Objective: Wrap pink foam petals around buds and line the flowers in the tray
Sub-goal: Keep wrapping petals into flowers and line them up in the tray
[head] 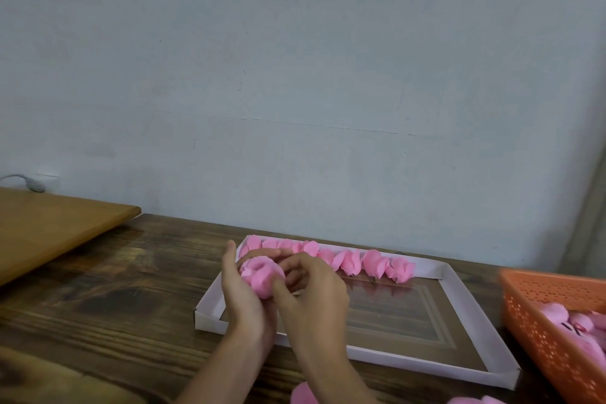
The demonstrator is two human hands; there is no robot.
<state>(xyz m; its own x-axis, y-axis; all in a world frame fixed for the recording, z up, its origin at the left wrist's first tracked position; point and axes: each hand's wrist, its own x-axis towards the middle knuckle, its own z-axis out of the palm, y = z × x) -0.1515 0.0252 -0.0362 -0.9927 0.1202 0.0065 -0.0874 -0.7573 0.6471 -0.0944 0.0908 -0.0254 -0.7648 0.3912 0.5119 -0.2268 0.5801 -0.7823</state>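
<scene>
L hand (244, 289): fingers cupped round pink flower (260, 276)
R hand (316, 292): fingertips pinching same flower
tray (467, 305): flower row (352, 261) along far edge

In front of me a plain, pale blue-grey wall (295, 75) fills most of the view, scuffed, with a faint crack line, in soft even light. Below it lies my dark, strongly grained wooden table (98, 289). At my left a lighter wooden tabletop (49, 226) sits higher, its rounded corner overlapping the dark one. Behind it, a white socket (49, 181) with a grey plug (34, 186) is on the wall.
</scene>
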